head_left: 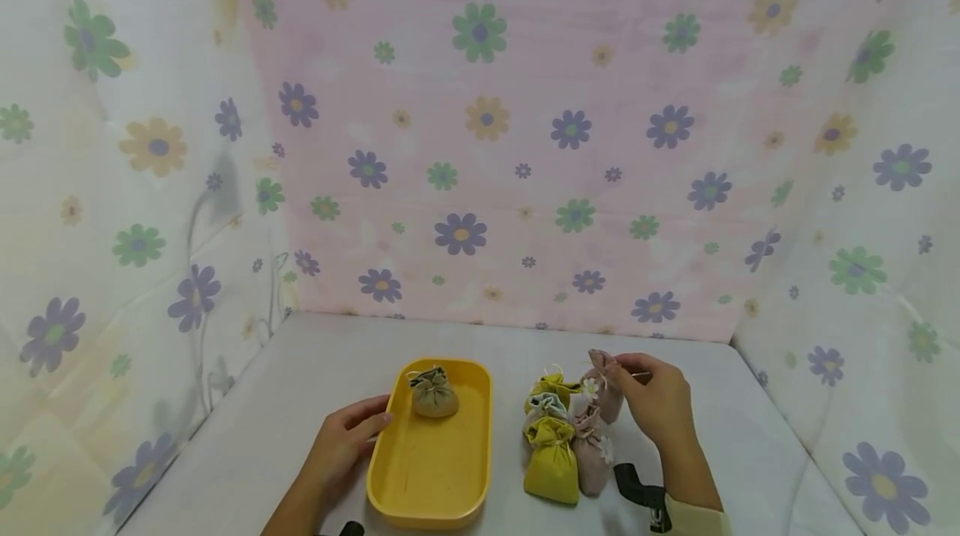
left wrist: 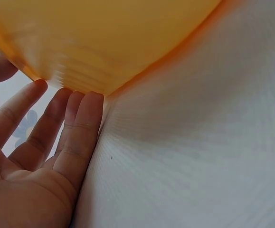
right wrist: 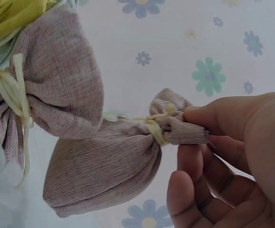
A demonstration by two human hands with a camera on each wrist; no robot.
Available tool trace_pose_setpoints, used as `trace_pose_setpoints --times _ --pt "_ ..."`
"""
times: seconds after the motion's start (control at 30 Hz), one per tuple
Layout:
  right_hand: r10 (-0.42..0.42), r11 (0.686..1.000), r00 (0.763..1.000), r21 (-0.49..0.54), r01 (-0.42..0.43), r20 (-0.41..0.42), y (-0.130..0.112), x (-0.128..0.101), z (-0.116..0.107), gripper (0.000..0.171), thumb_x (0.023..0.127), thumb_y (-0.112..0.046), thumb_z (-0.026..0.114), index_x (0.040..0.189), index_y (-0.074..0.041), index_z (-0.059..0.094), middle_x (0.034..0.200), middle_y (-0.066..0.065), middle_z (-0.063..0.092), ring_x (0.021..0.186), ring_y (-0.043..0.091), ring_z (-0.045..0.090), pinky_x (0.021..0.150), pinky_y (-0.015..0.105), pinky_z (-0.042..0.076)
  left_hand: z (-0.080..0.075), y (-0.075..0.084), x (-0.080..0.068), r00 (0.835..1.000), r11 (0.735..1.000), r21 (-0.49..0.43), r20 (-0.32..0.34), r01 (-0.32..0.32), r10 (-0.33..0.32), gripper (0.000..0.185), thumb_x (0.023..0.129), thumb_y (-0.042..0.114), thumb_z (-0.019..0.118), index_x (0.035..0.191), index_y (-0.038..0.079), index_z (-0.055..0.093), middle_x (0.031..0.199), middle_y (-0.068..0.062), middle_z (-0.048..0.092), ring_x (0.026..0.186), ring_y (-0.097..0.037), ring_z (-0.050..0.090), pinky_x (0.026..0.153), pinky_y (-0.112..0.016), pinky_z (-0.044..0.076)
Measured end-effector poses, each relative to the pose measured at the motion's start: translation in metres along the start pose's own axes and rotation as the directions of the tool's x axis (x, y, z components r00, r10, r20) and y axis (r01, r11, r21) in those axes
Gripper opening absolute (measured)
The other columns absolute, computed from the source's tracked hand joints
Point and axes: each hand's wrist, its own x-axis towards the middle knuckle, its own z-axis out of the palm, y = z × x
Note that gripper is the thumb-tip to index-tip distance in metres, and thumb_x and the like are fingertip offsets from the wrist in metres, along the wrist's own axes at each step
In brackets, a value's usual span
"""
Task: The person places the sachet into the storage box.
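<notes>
Nearest on the left, I have the left hand against the left side of the yellow tray, its fingers extended, the tips touching the outer wall. Farther out on the right, I see the right hand bent inward from the wrist, thumb and fingers pinching the gathered neck of a mauve pouch. That pouch hangs tilted at the far right of the cluster; I can't tell whether its base touches the table.

The tray lies left of the cluster, and I count one khaki pouch in its far end, the near part bare. On the table to its right I have a near yellow-green pouch, with a second mauve pouch just right of it, then a pale blue pouch, and a far yellow-green pouch behind. Farthest is a flowered pink cloth.
</notes>
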Motion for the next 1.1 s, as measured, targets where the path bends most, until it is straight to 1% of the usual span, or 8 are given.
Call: trace_pose_setpoints --times 0.1,0.27,0.4,0.53,0.7,0.93,1.1 --pt "0.024 0.999 0.999 0.038 -0.024 -0.023 -0.006 -0.002 -0.002 0.031 0.100 -0.037 0.067 0.120 -0.015 0.076 0.114 0.009 0.076 0.104 0.026 0.068 0.072 0.033 0.060 0.000 0.000 0.000 1.000 1.000 -0.006 0.006 -0.004 0.004 0.050 0.094 0.031 0.077 0.138 0.009 0.066 0.144 -0.012 0.063 0.118 -0.022 0.069 0.089 -0.037 0.064" --pt "0.037 0.998 0.998 0.056 -0.034 -0.042 -0.016 -0.005 -0.006 0.033 0.100 -0.041 0.067 0.120 -0.016 0.076 0.114 0.008 0.076 0.103 0.025 0.068 0.074 0.032 0.059 0.000 0.003 -0.001 1.000 1.000 -0.002 0.008 -0.010 0.010 0.051 0.093 0.032 0.078 0.137 0.010 0.067 0.144 -0.012 0.063 0.120 -0.022 0.068 0.090 -0.037 0.064" --pt "0.005 0.998 0.999 0.066 -0.001 -0.051 -0.024 -0.010 -0.006 0.032 0.099 -0.040 0.069 0.119 -0.017 0.076 0.111 0.007 0.076 0.100 0.024 0.069 0.071 0.029 0.058 0.000 0.004 -0.002 1.000 1.000 -0.005 0.003 -0.006 0.006 0.051 0.092 0.033 0.079 0.136 0.010 0.068 0.143 -0.011 0.064 0.118 -0.021 0.068 0.089 -0.037 0.064" --pt "-0.041 0.997 0.996 0.068 0.046 -0.078 -0.031 -0.013 -0.005 0.030 0.100 -0.040 0.069 0.118 -0.018 0.077 0.108 0.005 0.077 0.096 0.022 0.069 0.069 0.028 0.057 0.000 0.003 -0.003 1.000 1.000 -0.019 0.006 -0.012 0.012 0.050 0.092 0.032 0.079 0.135 0.010 0.068 0.141 -0.011 0.065 0.118 -0.022 0.069 0.089 -0.037 0.064" --pt "-0.062 0.994 0.993 0.083 0.070 -0.104 -0.038 -0.017 -0.004 0.028 0.100 -0.037 0.069 0.117 -0.017 0.077 0.108 0.005 0.076 0.095 0.022 0.070 0.070 0.024 0.057 0.000 0.002 -0.002 1.000 1.000 -0.025 0.010 -0.018 0.019 0.049 0.092 0.030 0.078 0.135 0.009 0.068 0.141 -0.011 0.065 0.118 -0.023 0.069 0.089 -0.036 0.064" --pt "-0.089 0.988 0.991 0.118 0.100 -0.095 -0.049 -0.021 0.001 0.023 0.099 -0.033 0.072 0.115 -0.017 0.077 0.104 0.005 0.076 0.091 0.020 0.070 0.065 0.024 0.058 0.000 0.001 -0.002 1.000 1.000 -0.024 0.017 -0.012 0.013 0.049 0.093 0.030 0.078 0.136 0.009 0.067 0.142 -0.012 0.064 0.120 -0.023 0.068 0.089 -0.036 0.064" --pt "-0.106 0.983 0.992 0.144 0.115 -0.070 -0.059 -0.024 0.011 0.021 0.098 -0.032 0.073 0.112 -0.019 0.078 0.102 0.003 0.076 0.090 0.019 0.070 0.065 0.025 0.058 0.001 0.001 -0.002 1.000 1.000 -0.023 0.014 -0.019 0.019 0.048 0.093 0.030 0.077 0.136 0.009 0.068 0.142 -0.011 0.064 0.120 -0.023 0.068 0.089 -0.036 0.064"
